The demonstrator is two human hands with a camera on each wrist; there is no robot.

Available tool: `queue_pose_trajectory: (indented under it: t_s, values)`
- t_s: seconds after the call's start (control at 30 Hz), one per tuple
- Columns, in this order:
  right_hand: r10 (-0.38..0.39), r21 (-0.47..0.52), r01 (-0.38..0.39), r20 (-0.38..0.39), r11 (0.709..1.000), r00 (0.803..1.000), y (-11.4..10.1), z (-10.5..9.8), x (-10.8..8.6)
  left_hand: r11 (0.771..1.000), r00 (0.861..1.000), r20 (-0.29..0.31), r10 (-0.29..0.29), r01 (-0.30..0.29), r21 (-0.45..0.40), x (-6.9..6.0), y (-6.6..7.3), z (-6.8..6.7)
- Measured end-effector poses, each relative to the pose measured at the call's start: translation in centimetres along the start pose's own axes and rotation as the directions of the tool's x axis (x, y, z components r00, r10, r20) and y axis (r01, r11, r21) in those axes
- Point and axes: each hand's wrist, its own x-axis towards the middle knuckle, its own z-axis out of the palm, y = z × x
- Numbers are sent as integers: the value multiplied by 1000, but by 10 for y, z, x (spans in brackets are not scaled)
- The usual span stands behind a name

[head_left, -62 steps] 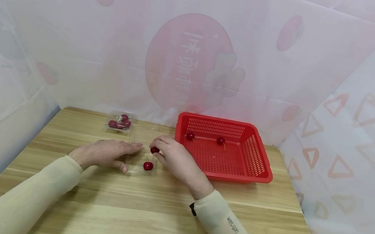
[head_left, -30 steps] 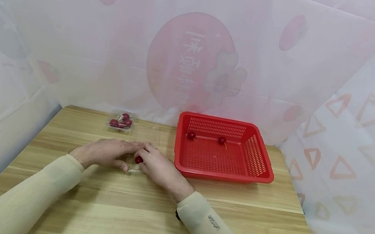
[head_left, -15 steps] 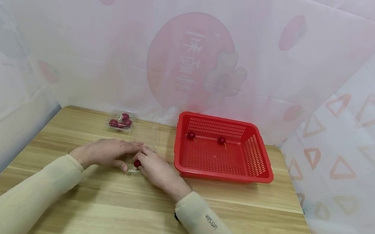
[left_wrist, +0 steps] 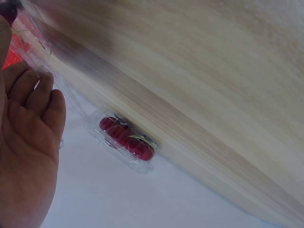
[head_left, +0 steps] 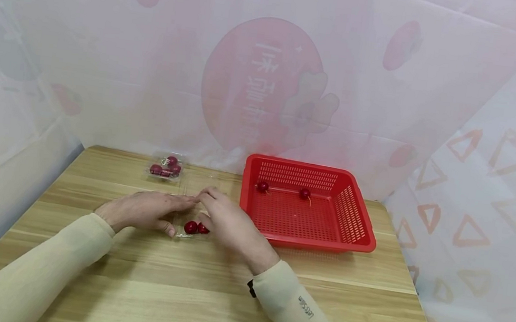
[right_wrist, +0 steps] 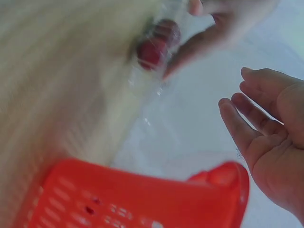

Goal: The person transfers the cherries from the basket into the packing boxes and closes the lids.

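Clear plastic box (head_left: 186,235) left of the red plastic basket (head_left: 307,242): two round red cherries (head_left: 190,227) in; basket's pair (head_left: 305,193) likely remaining; left hand (head_left: 147,211), right hand (head_left: 235,224) loosely spread.

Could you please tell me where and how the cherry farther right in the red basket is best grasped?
Probably by its round body: I'd pinch the cherry from above, through the open top of the red basket, since its walls block a low side approach. The thin stem points toward the person and looks too slight to grip.
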Motion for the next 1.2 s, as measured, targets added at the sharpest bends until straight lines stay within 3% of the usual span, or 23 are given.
queue_pose_trajectory:
  t_s: [0.4, 0.63, 0.9, 1.2]
  values:
    - [85, 54, -80, -104, 995, 991, 34, -31, -10, 1000, 1000, 9, 8, -8, 10, 0, -1, 0]
    - [170, 59, -163, -138, 985, 976, 59, -39, -19, 996, 995, -39, 90, -89, 32, -3, -9, 5]
    - [265, 86, -255, -149, 963, 953, 88, -41, -26, 1000, 1000, 14, -2, 2, 14, -1, 1, -1]
    - [306, 24, -305, -108, 952, 946, 115, -34, -28, 1000, 1000, 14, 1, -1, 15, 0, 2, -1]
